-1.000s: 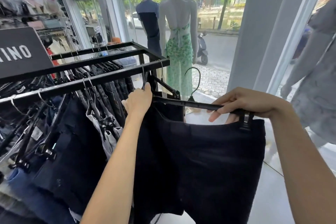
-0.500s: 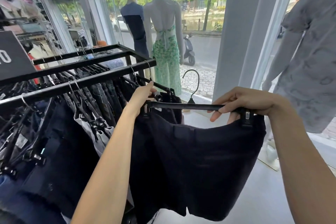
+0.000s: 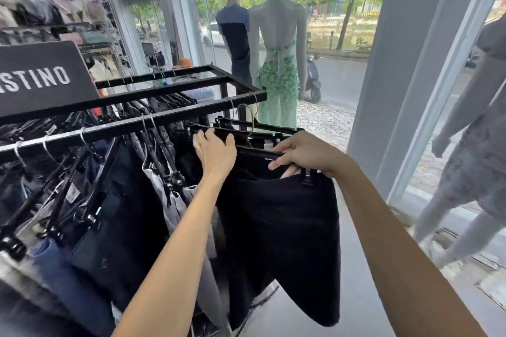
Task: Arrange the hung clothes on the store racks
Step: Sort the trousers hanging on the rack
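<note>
1. Daylight from the shop window (image 3: pixel 336 44) fills the room; two mannequins stand at the glass, one in a green floral dress (image 3: pixel 278 96), one in a dark blue dress (image 3: pixel 236 38) and a hat. Outside are a paved walk, a parked scooter (image 3: pixel 313 78) and trees.
2. Right hand (image 3: pixel 306 154): its fingers (image 3: pixel 276 165) are curled over the bar of a black clip hanger (image 3: pixel 257 151), thumb underneath, gripping it near the right-hand clip.
3. From that hanger hang dark shorts (image 3: pixel 282 241), held just off the end of the rack, their hem clear of the floor.
4. Left hand (image 3: pixel 216 153): fingers fairly straight and spread, resting on the black hangers at the rack's near end, next to the held garment. It grips nothing that I can make out.
5. Black metal clothes rack (image 3: pixel 175 87) runs away to the left, packed with jeans (image 3: pixel 115 221) and dark trousers on clip hangers.
6. On the rack's left stands a black sign (image 3: pixel 41 79) with white letters, cut off at the edge.
7. Pale grey floor (image 3: pixel 356 295) lies below; a white pillar (image 3: pixel 405 63) rises on the right, with a grey-clad mannequin (image 3: pixel 476 145) beside it.
</note>
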Demonstrator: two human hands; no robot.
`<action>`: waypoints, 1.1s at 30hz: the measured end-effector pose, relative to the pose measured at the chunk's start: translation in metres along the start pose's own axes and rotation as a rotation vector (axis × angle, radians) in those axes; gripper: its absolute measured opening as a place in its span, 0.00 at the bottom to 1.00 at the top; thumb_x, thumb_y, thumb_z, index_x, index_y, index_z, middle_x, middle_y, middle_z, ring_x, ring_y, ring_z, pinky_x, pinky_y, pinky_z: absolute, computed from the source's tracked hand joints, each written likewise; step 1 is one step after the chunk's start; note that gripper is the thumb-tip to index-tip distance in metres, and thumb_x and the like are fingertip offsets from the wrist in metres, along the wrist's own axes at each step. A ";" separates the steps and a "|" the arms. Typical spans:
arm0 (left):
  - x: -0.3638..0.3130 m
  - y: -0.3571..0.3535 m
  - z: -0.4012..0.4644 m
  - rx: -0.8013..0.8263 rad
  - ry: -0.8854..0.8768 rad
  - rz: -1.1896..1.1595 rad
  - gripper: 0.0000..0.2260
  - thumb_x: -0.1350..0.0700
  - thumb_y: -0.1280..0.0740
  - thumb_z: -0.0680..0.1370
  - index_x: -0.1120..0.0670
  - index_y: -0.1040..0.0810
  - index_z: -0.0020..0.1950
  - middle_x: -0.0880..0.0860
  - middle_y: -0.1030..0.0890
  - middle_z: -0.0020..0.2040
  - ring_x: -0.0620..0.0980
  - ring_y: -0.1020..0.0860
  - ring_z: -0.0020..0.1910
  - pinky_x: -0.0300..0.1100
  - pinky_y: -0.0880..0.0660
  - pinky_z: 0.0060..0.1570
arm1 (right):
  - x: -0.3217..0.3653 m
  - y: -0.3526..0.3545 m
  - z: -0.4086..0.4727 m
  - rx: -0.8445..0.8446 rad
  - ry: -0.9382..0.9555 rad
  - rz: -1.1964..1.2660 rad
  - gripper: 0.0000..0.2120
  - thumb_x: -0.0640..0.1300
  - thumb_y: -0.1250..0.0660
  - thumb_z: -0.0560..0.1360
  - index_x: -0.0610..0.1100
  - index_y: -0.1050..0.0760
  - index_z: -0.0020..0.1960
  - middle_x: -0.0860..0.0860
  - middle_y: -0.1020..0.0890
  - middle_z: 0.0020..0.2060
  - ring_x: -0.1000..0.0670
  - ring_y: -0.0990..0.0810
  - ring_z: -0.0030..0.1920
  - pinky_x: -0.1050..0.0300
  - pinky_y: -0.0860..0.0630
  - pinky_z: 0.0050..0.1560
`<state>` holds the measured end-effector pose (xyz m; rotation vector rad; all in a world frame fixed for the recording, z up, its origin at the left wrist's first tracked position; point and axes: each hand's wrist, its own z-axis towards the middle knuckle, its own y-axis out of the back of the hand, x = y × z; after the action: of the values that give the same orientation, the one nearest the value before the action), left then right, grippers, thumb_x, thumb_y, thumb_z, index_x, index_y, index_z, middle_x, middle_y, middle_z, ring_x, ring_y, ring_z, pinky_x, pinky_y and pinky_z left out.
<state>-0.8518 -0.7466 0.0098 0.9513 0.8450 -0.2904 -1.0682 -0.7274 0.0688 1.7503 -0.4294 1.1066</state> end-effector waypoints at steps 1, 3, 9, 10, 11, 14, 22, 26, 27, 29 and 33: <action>0.000 0.003 -0.002 -0.016 0.031 -0.035 0.29 0.47 0.41 0.82 0.62 0.41 0.76 0.62 0.47 0.78 0.58 0.53 0.78 0.54 0.53 0.76 | 0.006 -0.009 0.011 -0.022 0.005 -0.021 0.19 0.35 0.29 0.75 0.37 0.23 0.65 0.45 0.15 0.53 0.43 0.13 0.41 0.49 0.20 0.48; 0.001 0.008 -0.006 0.000 0.059 -0.084 0.31 0.46 0.41 0.82 0.63 0.46 0.77 0.62 0.50 0.78 0.60 0.52 0.78 0.54 0.52 0.76 | 0.017 -0.027 0.031 -0.090 0.018 -0.071 0.20 0.36 0.27 0.74 0.38 0.23 0.65 0.44 0.15 0.53 0.46 0.13 0.37 0.54 0.21 0.40; 0.010 0.012 -0.006 0.203 0.128 -0.181 0.18 0.51 0.44 0.82 0.64 0.23 0.55 0.68 0.25 0.60 0.65 0.27 0.60 0.54 0.28 0.54 | 0.038 -0.075 0.078 -0.232 0.087 -0.141 0.12 0.36 0.33 0.73 0.41 0.18 0.55 0.50 0.18 0.49 0.45 0.14 0.40 0.48 0.17 0.50; 0.013 0.014 -0.006 0.194 0.131 -0.191 0.16 0.52 0.45 0.81 0.62 0.22 0.50 0.66 0.23 0.55 0.65 0.27 0.58 0.54 0.29 0.51 | 0.041 -0.082 0.083 -0.252 0.110 -0.168 0.08 0.36 0.34 0.72 0.42 0.18 0.48 0.50 0.19 0.43 0.44 0.15 0.42 0.48 0.18 0.50; 0.014 0.017 -0.007 0.188 0.135 -0.201 0.15 0.53 0.45 0.81 0.61 0.23 0.49 0.64 0.23 0.55 0.63 0.26 0.58 0.54 0.29 0.53 | 0.044 -0.089 0.087 -0.271 0.122 -0.198 0.06 0.37 0.35 0.72 0.42 0.19 0.41 0.49 0.19 0.39 0.43 0.17 0.43 0.50 0.20 0.47; 0.018 0.025 -0.006 0.200 0.181 -0.202 0.19 0.50 0.45 0.82 0.58 0.27 0.68 0.59 0.29 0.69 0.57 0.29 0.66 0.51 0.32 0.65 | 0.049 -0.105 0.094 -0.293 0.102 -0.212 0.08 0.40 0.36 0.74 0.39 0.19 0.44 0.44 0.19 0.40 0.43 0.21 0.45 0.54 0.28 0.45; 0.032 0.031 -0.005 0.179 0.182 -0.117 0.19 0.56 0.43 0.81 0.56 0.29 0.72 0.55 0.27 0.71 0.54 0.30 0.70 0.44 0.34 0.65 | 0.044 -0.130 0.112 -0.351 0.052 -0.231 0.05 0.37 0.36 0.73 0.43 0.31 0.39 0.41 0.22 0.44 0.37 0.23 0.51 0.52 0.35 0.43; 0.034 0.037 -0.009 0.139 0.132 -0.108 0.18 0.58 0.41 0.81 0.55 0.26 0.70 0.53 0.25 0.69 0.51 0.29 0.69 0.42 0.34 0.65 | 0.044 -0.132 0.115 -0.358 0.022 -0.210 0.04 0.36 0.37 0.73 0.41 0.31 0.40 0.43 0.24 0.41 0.39 0.25 0.46 0.54 0.34 0.43; 0.036 0.039 -0.009 0.129 0.123 -0.112 0.17 0.58 0.41 0.81 0.55 0.26 0.70 0.52 0.24 0.68 0.51 0.29 0.68 0.41 0.33 0.65 | 0.043 -0.133 0.114 -0.359 0.011 -0.230 0.01 0.36 0.37 0.74 0.40 0.28 0.43 0.41 0.22 0.44 0.38 0.23 0.49 0.53 0.33 0.43; 0.038 0.045 -0.009 0.098 0.095 -0.147 0.17 0.60 0.42 0.81 0.55 0.24 0.68 0.52 0.23 0.66 0.50 0.27 0.67 0.39 0.32 0.64 | 0.041 -0.136 0.114 -0.368 -0.014 -0.294 0.08 0.37 0.36 0.76 0.39 0.23 0.54 0.39 0.20 0.53 0.36 0.22 0.57 0.48 0.27 0.50; 0.040 0.067 -0.011 -0.096 -0.041 -0.099 0.15 0.64 0.42 0.80 0.55 0.19 0.60 0.52 0.20 0.60 0.49 0.24 0.61 0.39 0.30 0.61 | 0.053 -0.153 0.111 -0.572 0.278 -0.313 0.16 0.39 0.36 0.79 0.39 0.24 0.66 0.42 0.19 0.60 0.40 0.26 0.65 0.50 0.29 0.63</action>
<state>-0.7930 -0.6944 0.0165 0.8125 0.8624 -0.3506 -0.8793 -0.7447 0.0180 1.0982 -0.2531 0.8741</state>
